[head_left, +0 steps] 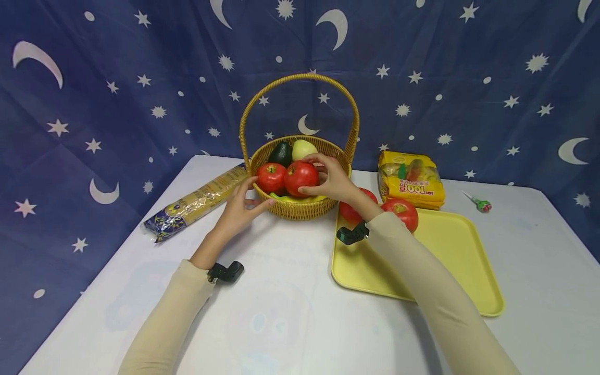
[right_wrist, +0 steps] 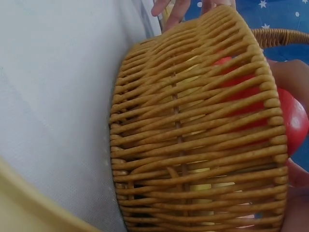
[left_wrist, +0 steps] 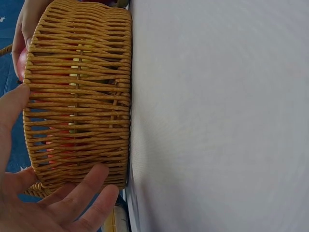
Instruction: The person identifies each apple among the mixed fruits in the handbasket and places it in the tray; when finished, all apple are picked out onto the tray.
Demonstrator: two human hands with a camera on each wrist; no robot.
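Note:
A wicker basket (head_left: 303,210) with a tall arched handle stands at the back of the table. My right hand (head_left: 334,179) grips a red apple (head_left: 299,178) inside it, thumb in front and fingers over the far side. Another red apple (head_left: 271,178), a dark green avocado (head_left: 281,154), a pale green fruit (head_left: 303,149) and something yellow, partly hidden, lie around it. My left hand (head_left: 239,211) touches the basket's left side, its thumb at the rim. In the left wrist view, the fingers (left_wrist: 89,188) lie fairly straight along the wicker (left_wrist: 82,106).
Right of the basket lies a yellow tray (head_left: 450,250) with two red apples (head_left: 402,212) at its far left, partly behind my right arm. Behind it sits a yellow package (head_left: 412,179), with a lollipop (head_left: 482,204) farther right. A long shiny packet (head_left: 197,200) lies left of the basket.

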